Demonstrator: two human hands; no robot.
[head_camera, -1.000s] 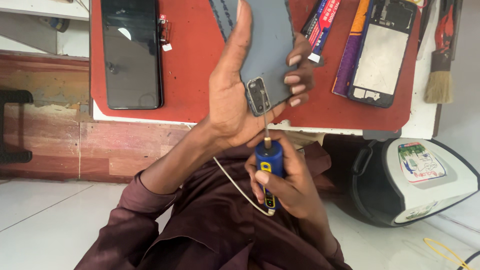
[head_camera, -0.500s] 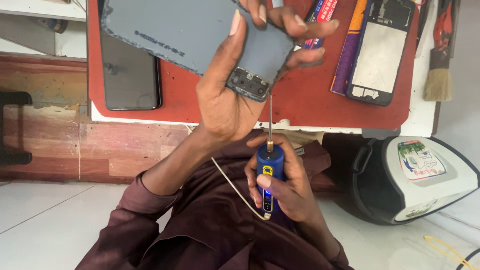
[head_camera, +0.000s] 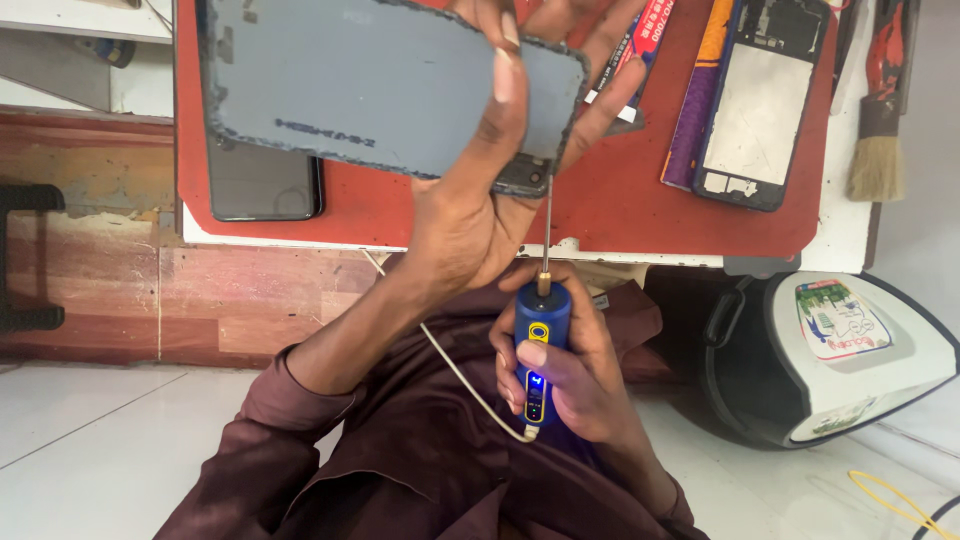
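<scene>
Two hands busy here: my left hand (head_camera: 480, 200) is clamped around the grey phone back cover (head_camera: 380, 95), thumb pressed across its flat matte face and fingers curled behind its right end, so the panel sits tilted up toward me above the red mat (head_camera: 620, 205) rather than lying on it. I hold it that way, I'd say, to bring the dark camera cutout at its lower right corner down to the tool. Its edge looks rough, ringed with dark leftover glue. My right hand (head_camera: 565, 375) is wrapped tight on the blue electric tool (head_camera: 535, 350), a stubby rounded barrel with a small lit display, a thin pale cable (head_camera: 465, 380) trailing from its bottom, and a long slim metal shaft (head_camera: 547, 230) pointing straight up, its tip right at that corner. Under the cover, near the mat's left edge, a black glossy phone (head_camera: 265, 185) lies flat. Toward the mat's right edge lies an opened phone frame (head_camera: 755, 110), with a bristle brush (head_camera: 880, 130) beyond it. Low right, off the workbench, a rounded white and black appliance (head_camera: 840, 350) stands.
</scene>
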